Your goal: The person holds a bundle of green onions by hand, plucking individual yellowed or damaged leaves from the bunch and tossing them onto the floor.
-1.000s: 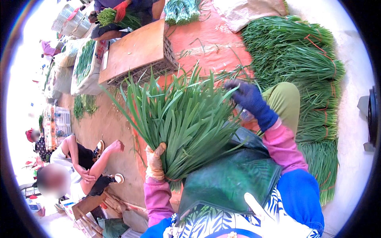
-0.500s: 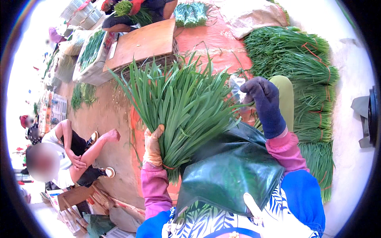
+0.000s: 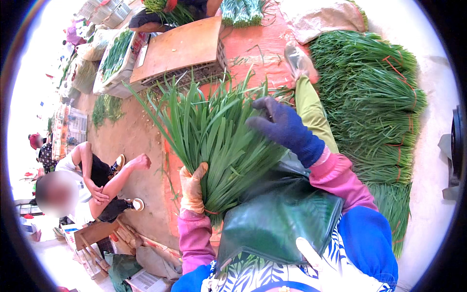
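Observation:
A thick bunch of garlic chives [image 3: 228, 151] fans out over my lap, its flat green leaves spreading away from me. My left hand [image 3: 192, 187], in a pale orange glove, is closed around the lower left side of the bunch, just above a red tie near its base. At the right edge of the leaf tips is my right hand [image 3: 282, 124] in a dark blue glove, its fingers apart and no leaf visible in them. Under the bunch, a dark green plastic apron [image 3: 282, 224] covers my lap.
Tied chive bunches [image 3: 365, 97] are stacked along my right. Ahead stands a crate topped with a wooden board [image 3: 177, 48]; beyond it another person [image 3: 146, 22] handles greens. Someone sits at the left [image 3: 92, 190], near a wooden stool [image 3: 95, 233].
My right hand has moved left to the bunch and its fingers have opened; the leaf it pinched is gone from it. My left hand keeps its hold. The view has shifted slightly.

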Motion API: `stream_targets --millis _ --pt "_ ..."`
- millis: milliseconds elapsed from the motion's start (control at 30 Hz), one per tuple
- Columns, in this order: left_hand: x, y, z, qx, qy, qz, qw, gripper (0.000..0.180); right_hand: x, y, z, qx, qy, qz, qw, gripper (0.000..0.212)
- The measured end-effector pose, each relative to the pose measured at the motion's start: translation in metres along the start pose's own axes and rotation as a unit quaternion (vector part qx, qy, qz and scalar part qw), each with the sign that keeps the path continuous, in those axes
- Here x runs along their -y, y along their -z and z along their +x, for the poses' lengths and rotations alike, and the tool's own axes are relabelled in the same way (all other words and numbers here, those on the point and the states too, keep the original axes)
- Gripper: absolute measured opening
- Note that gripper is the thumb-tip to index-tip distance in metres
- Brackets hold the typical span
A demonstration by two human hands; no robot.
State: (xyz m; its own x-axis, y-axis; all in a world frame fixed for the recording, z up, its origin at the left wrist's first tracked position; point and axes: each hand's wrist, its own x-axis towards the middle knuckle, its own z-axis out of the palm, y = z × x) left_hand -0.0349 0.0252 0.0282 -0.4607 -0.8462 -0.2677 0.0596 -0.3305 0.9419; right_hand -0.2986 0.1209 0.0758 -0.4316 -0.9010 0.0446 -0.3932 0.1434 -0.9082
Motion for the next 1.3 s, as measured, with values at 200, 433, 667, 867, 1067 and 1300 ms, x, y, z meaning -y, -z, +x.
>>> stream_targets --millis 200,433,667,867,1067,1300 --pt "0.002 0.004 -0.007 -0.048 0.011 0.046 0.998 0.022 -0.031 -0.007 0.011 0.111 -0.08 0.332 0.933 0.031" --pt "0.002 -0.002 -0.011 -0.068 0.008 0.075 0.995 0.028 -0.048 0.026 0.026 -0.042 0.097 0.131 0.986 0.038" --pt "0.008 0.013 -0.014 -0.137 -0.041 -0.02 0.989 0.033 -0.015 -0.044 -0.024 0.185 0.423 -0.232 0.856 0.035" --pt "0.014 0.047 -0.016 -0.195 0.024 0.14 0.97 0.043 -0.036 -0.025 -0.048 0.244 0.456 -0.167 0.84 0.035" --pt "-0.038 -0.056 -0.022 -0.239 -0.3 0.518 0.765 0.041 -0.051 -0.019 -0.043 0.215 0.445 -0.16 0.854 0.035" --pt "-0.047 -0.1 -0.036 0.195 -0.229 0.576 0.76 0.025 -0.056 -0.023 -0.05 0.24 0.447 -0.146 0.849 0.032"
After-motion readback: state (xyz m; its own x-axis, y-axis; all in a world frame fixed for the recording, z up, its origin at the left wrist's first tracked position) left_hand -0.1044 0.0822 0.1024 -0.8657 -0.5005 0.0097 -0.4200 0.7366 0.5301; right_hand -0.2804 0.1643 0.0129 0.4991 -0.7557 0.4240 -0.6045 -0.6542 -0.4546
